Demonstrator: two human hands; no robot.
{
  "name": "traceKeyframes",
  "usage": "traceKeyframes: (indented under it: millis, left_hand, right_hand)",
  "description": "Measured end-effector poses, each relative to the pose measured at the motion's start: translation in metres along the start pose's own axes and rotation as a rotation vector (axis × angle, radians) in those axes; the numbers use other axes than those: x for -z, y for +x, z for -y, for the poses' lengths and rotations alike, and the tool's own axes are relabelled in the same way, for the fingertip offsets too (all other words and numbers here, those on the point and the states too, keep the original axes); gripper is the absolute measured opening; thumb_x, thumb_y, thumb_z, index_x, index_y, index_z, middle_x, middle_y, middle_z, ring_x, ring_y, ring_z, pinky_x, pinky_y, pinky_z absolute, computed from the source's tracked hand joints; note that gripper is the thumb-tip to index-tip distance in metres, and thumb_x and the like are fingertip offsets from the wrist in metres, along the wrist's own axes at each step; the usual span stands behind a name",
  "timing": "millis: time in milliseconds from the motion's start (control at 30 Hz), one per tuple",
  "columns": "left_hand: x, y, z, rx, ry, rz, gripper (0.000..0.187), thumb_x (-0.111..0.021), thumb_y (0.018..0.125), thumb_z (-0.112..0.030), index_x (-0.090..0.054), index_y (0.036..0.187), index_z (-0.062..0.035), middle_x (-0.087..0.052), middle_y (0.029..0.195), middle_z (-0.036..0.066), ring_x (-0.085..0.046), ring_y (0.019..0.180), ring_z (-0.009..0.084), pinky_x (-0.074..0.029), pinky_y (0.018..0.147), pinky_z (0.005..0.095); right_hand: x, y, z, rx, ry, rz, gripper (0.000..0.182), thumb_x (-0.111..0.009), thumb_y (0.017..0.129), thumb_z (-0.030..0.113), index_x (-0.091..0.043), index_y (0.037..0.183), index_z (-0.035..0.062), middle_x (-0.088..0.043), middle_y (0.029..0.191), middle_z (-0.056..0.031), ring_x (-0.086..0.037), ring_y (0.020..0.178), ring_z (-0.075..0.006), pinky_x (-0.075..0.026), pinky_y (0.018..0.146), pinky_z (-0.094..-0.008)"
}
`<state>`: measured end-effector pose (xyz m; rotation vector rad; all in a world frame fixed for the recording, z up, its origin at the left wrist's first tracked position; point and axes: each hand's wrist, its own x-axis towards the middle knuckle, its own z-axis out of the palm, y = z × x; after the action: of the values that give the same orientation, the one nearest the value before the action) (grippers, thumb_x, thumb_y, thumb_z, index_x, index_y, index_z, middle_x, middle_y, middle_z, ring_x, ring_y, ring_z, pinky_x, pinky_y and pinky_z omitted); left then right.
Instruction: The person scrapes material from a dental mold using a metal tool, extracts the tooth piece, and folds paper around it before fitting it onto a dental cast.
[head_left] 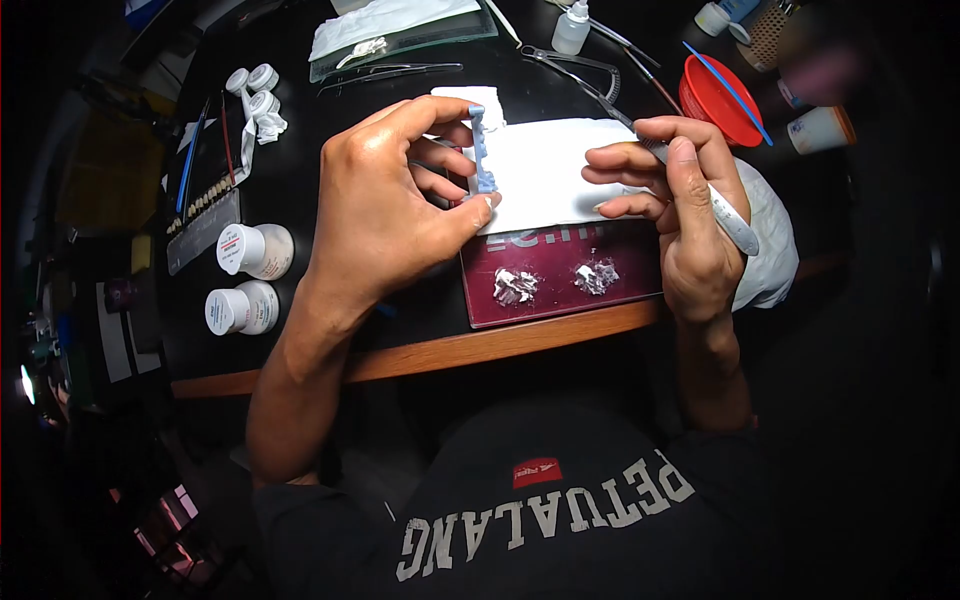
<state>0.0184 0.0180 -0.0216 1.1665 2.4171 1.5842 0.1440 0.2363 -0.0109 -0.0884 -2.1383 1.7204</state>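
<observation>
Pale blue, thin and upright: small cast piece [482, 150] being pinched between thumb and fingers of left hand [385, 200], over white tissue [545, 170] on the dark table [300, 180]. Right hand [680, 210] closing round a slim white tool [715, 205], pen-style. Judging best: bracing both wrists at the edge, working with light strokes.

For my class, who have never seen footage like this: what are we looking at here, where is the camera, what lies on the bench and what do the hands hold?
One camera, worn on a person's head, looks down at their own two bare hands over a dark worktable. The left hand pinches a small blue-grey piece upright. The right hand grips a slim white-handled tool like a pen. Under them lie a white sheet and a maroon slab bearing two pale lumps. Nearby stand two white jars, a red cup and a dropper bottle.
</observation>
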Motion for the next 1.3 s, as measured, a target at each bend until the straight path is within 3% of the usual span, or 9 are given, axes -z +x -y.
traceKeyframes:
  millis: [200,300,367,533,800,900,967,1167,1300]
  left_hand:
    - [0.021,0.004,0.003,0.112,0.016,-0.089,0.059,-0.089,0.072,0.003,-0.066,0.125,0.0129,-0.072,0.107,0.016,-0.074,0.092,0.0157,-0.062,0.068,0.0237]
    - [0.033,0.007,-0.002,0.149,0.042,-0.135,0.058,-0.091,0.074,0.004,-0.065,0.125,0.0140,-0.071,0.108,0.015,-0.073,0.090,0.0134,-0.061,0.069,0.0224]
    - [0.039,0.007,-0.002,0.209,0.002,-0.148,0.058,-0.090,0.075,0.005,-0.064,0.125,0.0142,-0.071,0.108,0.016,-0.073,0.090,0.0134,-0.062,0.069,0.0228]
    - [0.043,0.007,0.007,0.144,0.031,-0.164,0.057,-0.091,0.074,0.004,-0.065,0.124,0.0139,-0.073,0.108,0.016,-0.072,0.092,0.0134,-0.063,0.070,0.0237]
    - [0.050,0.006,0.014,0.071,0.020,-0.185,0.059,-0.092,0.073,0.003,-0.067,0.126,0.0102,-0.073,0.111,0.015,-0.071,0.092,0.0118,-0.062,0.068,0.0225]
    - [0.051,0.005,0.012,0.052,0.035,-0.178,0.061,-0.093,0.073,0.001,-0.067,0.128,0.0096,-0.073,0.110,0.014,-0.071,0.092,0.0113,-0.061,0.065,0.0221]
    - [0.052,0.003,0.005,0.089,0.030,-0.165,0.062,-0.094,0.073,0.000,-0.067,0.128,0.0092,-0.073,0.110,0.014,-0.071,0.091,0.0110,-0.060,0.062,0.0215]
    - [0.049,0.001,-0.003,0.085,-0.022,-0.034,0.060,-0.097,0.071,-0.006,-0.072,0.124,0.0035,-0.073,0.114,0.008,-0.067,0.090,0.0072,-0.054,0.061,0.0184]
    - [0.038,0.002,0.000,0.125,0.003,0.051,0.063,-0.098,0.067,-0.008,-0.073,0.124,0.0005,-0.073,0.114,0.008,-0.065,0.088,0.0075,-0.053,0.060,0.0193]
  right_hand:
    - [-0.006,0.021,0.012,0.032,-0.272,0.180,0.022,-0.063,0.108,0.019,-0.069,0.099,0.0003,-0.076,0.097,-0.0087,-0.073,0.088,-0.0152,-0.056,0.072,-0.0272]
    - [-0.019,0.059,0.011,0.332,-0.516,0.253,0.015,-0.072,0.093,0.013,-0.069,0.091,-0.0017,-0.072,0.077,-0.0171,-0.074,0.070,-0.0281,-0.057,0.067,-0.0359]
    - [-0.031,0.093,-0.002,0.539,-0.647,0.284,0.012,-0.073,0.082,0.008,-0.068,0.088,-0.0015,-0.071,0.079,-0.0214,-0.073,0.077,-0.0406,-0.058,0.072,-0.0465]
    - [-0.059,0.140,-0.024,0.451,-0.815,0.475,0.019,-0.073,0.077,0.003,-0.066,0.093,-0.0035,-0.072,0.087,-0.0257,-0.073,0.086,-0.0436,-0.057,0.078,-0.0499]
    - [-0.066,0.133,-0.027,0.352,-0.857,0.454,0.028,-0.078,0.081,0.005,-0.050,0.086,0.0025,-0.066,0.079,-0.0139,-0.068,0.077,-0.0236,-0.053,0.074,-0.0389]
    - [-0.050,0.137,-0.017,0.374,-0.713,0.431,0.026,-0.079,0.080,0.007,-0.055,0.087,0.0026,-0.069,0.078,-0.0159,-0.074,0.077,-0.0295,-0.056,0.073,-0.0403]
    - [-0.035,0.133,-0.005,0.196,-0.511,0.471,0.029,-0.077,0.084,0.003,-0.048,0.086,0.0067,-0.073,0.088,-0.0112,-0.075,0.084,-0.0175,-0.057,0.076,-0.0341]
    - [-0.003,0.099,0.008,-0.160,-0.237,0.634,0.034,-0.080,0.083,-0.001,-0.047,0.084,0.0088,-0.074,0.089,-0.0103,-0.073,0.087,-0.0154,-0.057,0.077,-0.0294]
    - [-0.002,0.078,0.000,0.146,-0.515,0.551,0.037,-0.081,0.085,0.000,-0.046,0.084,0.0091,-0.072,0.089,-0.0105,-0.068,0.088,-0.0126,-0.055,0.079,-0.0297]
